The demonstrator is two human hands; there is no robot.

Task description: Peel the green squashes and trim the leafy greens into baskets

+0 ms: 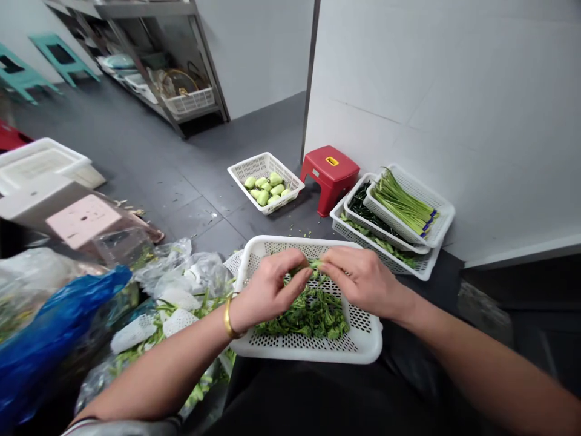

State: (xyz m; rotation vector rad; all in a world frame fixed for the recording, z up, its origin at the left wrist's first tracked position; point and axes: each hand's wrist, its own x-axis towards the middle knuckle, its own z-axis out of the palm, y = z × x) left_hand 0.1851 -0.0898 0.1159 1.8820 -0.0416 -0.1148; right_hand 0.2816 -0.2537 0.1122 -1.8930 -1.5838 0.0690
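Both my hands meet over a white perforated basket [308,354] in front of me. Between the fingertips runs a short piece of green stem [315,264]. My left hand [275,284], with a gold bangle at the wrist, pinches one end of it. The other end is pinched by my right hand [361,278]. Dark leafy greens [313,315] lie loose in the basket below, partly hidden by the hands. To the left of the basket, trimmed stems and white foam netting [134,333] lie among clear plastic bags [195,272].
Beyond my basket are a basket of pale green squash-like vegetables [267,189] and a red stool [333,172]. Stacked baskets [433,242] hold long green stalks [402,203] by the wall. At left are a blue plastic bag [59,339] and a pink stool [84,221]. Metal shelving [149,9] stands behind.
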